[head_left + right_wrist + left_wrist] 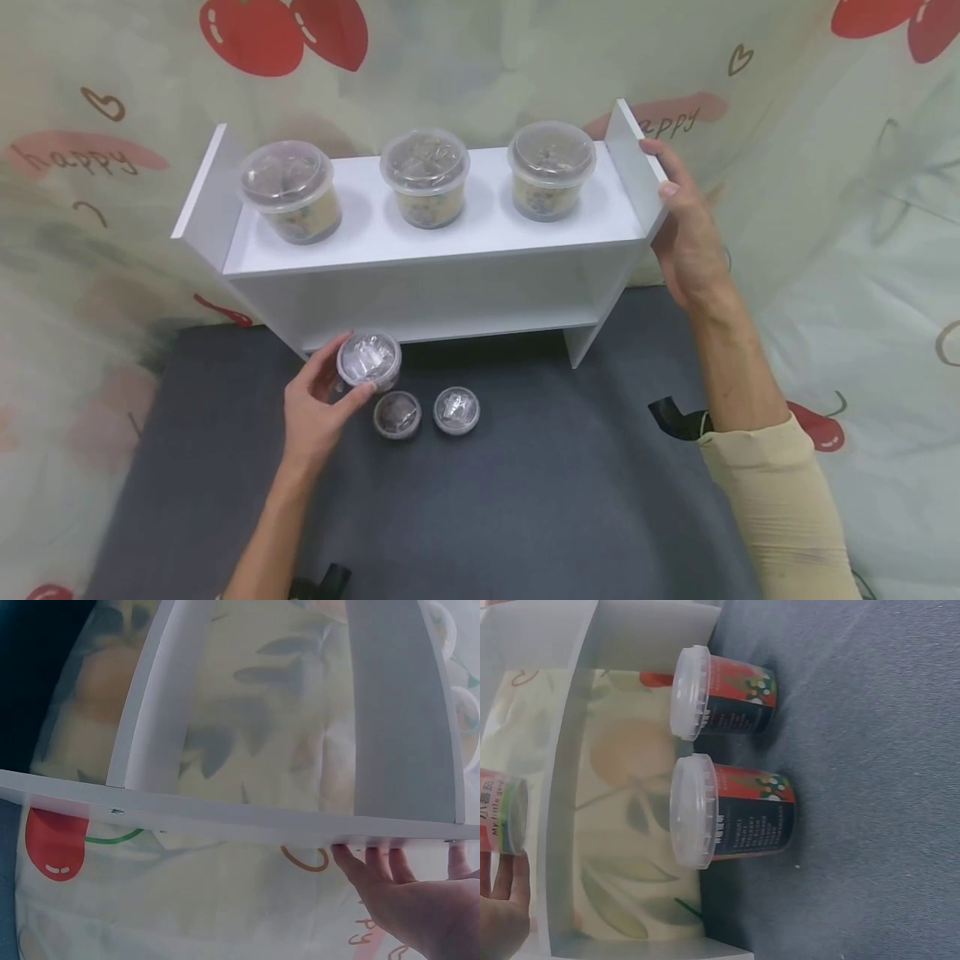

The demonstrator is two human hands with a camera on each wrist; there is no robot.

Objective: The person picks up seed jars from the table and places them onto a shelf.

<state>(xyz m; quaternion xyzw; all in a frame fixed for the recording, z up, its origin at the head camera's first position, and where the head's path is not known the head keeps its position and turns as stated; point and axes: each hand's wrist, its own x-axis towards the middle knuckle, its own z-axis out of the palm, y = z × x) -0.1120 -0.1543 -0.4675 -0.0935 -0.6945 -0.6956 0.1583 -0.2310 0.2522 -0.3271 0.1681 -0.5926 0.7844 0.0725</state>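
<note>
My left hand (318,408) grips a small lidded plastic cup (369,360) between thumb and fingers, in front of the white shelf's lower board. In the left wrist view, that cup (501,811) shows a printed label with pink and green. Two more lidded cups (397,415) (456,411) stand upright on the dark surface beside it; the left wrist view shows their red and black labels. My right hand (690,237) rests its fingertips against the outer side of the shelf's right panel (637,171), as the right wrist view also shows.
Three larger lidded tubs (288,192) (427,179) (551,171) stand in a row on the top board of the white shelf (367,242). A lower board (480,329) runs beneath. Behind hangs a cherry-printed curtain (465,75). The dark tabletop (525,508) spreads in front.
</note>
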